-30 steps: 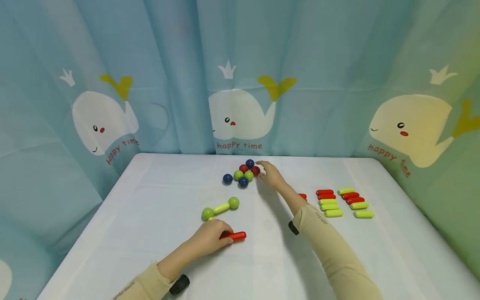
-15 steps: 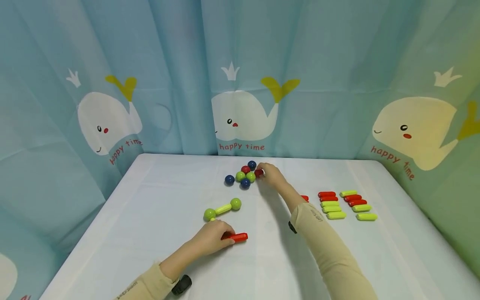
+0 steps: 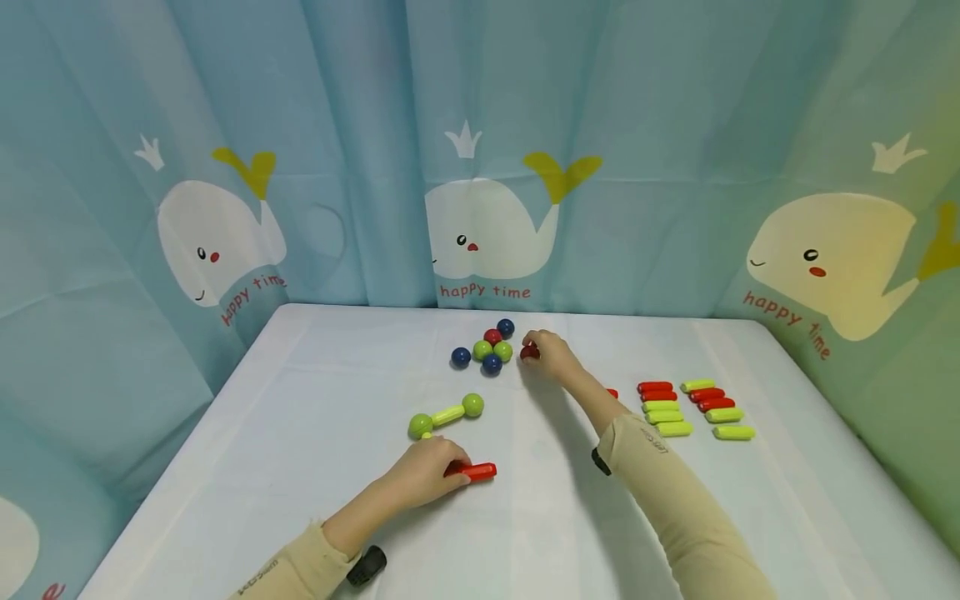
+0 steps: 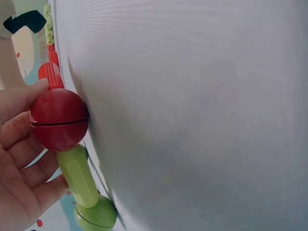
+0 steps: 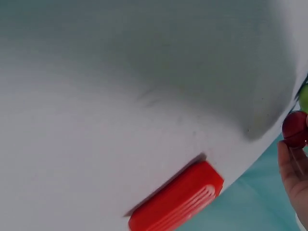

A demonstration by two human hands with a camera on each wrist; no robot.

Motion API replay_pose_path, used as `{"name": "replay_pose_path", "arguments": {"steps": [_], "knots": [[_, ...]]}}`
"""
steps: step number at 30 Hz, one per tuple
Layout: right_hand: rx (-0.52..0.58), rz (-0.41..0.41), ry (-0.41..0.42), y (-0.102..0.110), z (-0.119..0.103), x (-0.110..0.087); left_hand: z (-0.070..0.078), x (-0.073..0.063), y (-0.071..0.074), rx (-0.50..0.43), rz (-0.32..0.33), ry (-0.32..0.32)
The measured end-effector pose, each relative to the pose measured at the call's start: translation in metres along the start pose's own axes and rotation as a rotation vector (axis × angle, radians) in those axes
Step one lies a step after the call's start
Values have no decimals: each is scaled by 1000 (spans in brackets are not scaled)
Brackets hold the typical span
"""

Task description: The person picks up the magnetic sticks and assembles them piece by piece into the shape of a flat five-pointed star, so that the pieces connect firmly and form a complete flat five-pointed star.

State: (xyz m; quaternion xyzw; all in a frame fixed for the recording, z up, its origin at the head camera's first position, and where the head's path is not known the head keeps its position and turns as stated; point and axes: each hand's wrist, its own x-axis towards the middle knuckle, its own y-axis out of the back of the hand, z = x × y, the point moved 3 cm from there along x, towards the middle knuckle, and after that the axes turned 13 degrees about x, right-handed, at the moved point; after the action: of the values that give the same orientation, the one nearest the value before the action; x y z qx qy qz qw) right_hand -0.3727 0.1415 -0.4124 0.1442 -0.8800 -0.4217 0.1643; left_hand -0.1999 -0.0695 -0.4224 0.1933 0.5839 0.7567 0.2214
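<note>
My left hand [image 3: 429,473] grips a joined toy piece near the front of the table. In the left wrist view, a red ball [image 4: 60,120] lies between thumb and fingers, with a red rod [image 4: 49,74] above it and a green rod [image 4: 78,177] below. The green rod meets a green ball [image 4: 96,214]; in the head view another green rod [image 3: 448,416] joins it to a second green ball [image 3: 472,405]. My right hand [image 3: 553,357] pinches a dark red ball [image 3: 529,353] just right of a cluster of balls.
The cluster has blue balls [image 3: 491,364], green balls [image 3: 503,351] and a red ball [image 3: 492,337]. Several red rods [image 3: 655,387] and green rods [image 3: 673,429] lie in two columns at right. A single red rod [image 5: 178,197] lies beneath my right forearm. A curtain [image 3: 360,167] hangs behind the table.
My right hand has taken hold of the dark red ball and drawn it slightly right, away from the cluster. My left hand keeps its grip and place.
</note>
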Motion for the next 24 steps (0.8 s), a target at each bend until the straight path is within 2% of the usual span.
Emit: {"name": "replay_pose_path", "arguments": {"steps": [7,13,24], "knots": [[136,-79,-24,2,-8,-25,0,0,-2,-3,-9,8],[215,-154,33,2,-20,-48,-1,-1,-2,-19,3,22],[352,-218,54,-2,-33,-84,-1,0,-2,-21,-5,20]]}}
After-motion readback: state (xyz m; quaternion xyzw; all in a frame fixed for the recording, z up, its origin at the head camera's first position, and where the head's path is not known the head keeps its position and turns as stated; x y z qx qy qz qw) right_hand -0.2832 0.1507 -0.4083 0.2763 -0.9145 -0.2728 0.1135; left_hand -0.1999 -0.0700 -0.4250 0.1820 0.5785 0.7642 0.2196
